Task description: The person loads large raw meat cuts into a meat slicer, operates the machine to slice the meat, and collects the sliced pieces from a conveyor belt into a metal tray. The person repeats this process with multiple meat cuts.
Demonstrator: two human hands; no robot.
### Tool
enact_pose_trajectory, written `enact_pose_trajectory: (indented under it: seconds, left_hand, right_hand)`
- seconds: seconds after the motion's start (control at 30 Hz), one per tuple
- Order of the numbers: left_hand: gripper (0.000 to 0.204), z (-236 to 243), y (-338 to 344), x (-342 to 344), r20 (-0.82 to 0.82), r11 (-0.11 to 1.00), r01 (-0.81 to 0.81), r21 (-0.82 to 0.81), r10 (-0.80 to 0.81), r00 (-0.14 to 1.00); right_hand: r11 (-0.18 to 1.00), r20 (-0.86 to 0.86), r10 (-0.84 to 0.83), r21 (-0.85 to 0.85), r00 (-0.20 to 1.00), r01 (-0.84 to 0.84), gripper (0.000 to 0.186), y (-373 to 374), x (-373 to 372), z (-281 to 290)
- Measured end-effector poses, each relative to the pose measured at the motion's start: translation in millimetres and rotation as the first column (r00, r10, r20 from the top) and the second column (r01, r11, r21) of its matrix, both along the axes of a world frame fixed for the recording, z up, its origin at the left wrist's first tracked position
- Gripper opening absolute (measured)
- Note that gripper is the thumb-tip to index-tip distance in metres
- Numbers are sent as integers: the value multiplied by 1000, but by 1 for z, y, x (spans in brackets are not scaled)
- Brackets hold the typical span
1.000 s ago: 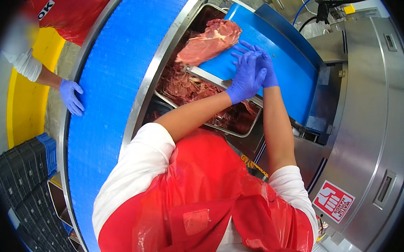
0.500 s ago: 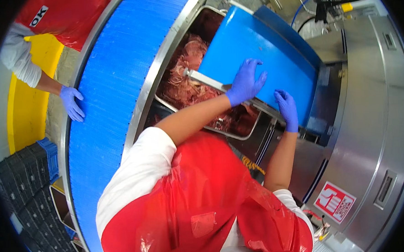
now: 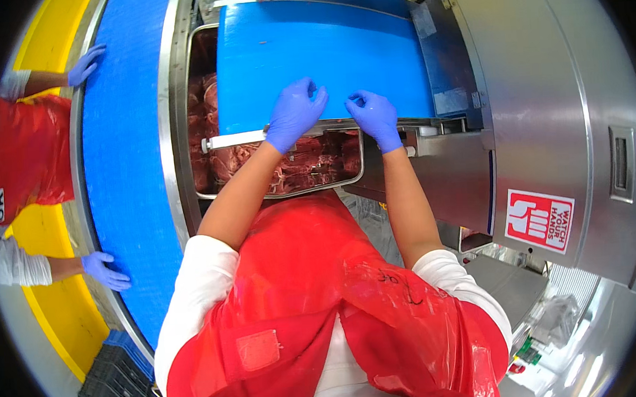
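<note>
Both my hands, in purple gloves, are over the near edge of a short blue conveyor belt (image 3: 325, 54). My left hand (image 3: 293, 115) has its fingers loosely bent, thumb apart, and nothing shows in it. Close by on the right is my right hand (image 3: 376, 118), also empty, its fingers slightly curved and apart. The two hands point toward each other with a small gap of blue belt between them. Beneath the belt and my left forearm sits a metal tub (image 3: 361, 164) of raw red meat (image 3: 233, 160), partly hidden by the belt.
A long blue conveyor (image 3: 126, 172) with metal rails runs along the left. Across it a co-worker in a red apron (image 3: 31, 152) rests two gloved hands at its edge. A steel machine (image 3: 536, 115) bounds the right. Black crates (image 3: 115, 385) stand lower left.
My view has turned, so the short belt now lies nearly level across the picture. My hands have come closer together. Both of the co-worker's hands now show, instead of one.
</note>
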State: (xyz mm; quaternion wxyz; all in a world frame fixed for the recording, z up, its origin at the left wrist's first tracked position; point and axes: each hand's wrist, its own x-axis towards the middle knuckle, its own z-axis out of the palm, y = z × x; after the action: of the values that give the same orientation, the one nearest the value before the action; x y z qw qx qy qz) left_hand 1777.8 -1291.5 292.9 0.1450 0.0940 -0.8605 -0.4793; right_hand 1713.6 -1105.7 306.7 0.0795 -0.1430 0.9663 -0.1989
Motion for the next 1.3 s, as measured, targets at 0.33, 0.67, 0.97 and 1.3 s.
enact_pose_trajectory:
  seconds: [0.33,0.67,0.97,1.3]
  left_hand:
    - [37,1,5,1,26,985,30,-170,-26,999]
    - [37,6,15,3,143,907,95,-410,-39,989]
    - [44,-2,12,0,223,924,52,-378,36,974]
    - [31,-9,2,-9,29,890,147,-433,-150,988]
  right_hand:
    - [1000,-77,-10,21,997,12,30,0,2,-1]
    - [996,-73,-50,-71,996,45,30,3,6,-4]
    - [775,-35,-74,-630,997,36,24,12,19,15]
    - [965,156,97,-257,983,-55,25,175,212,-97]
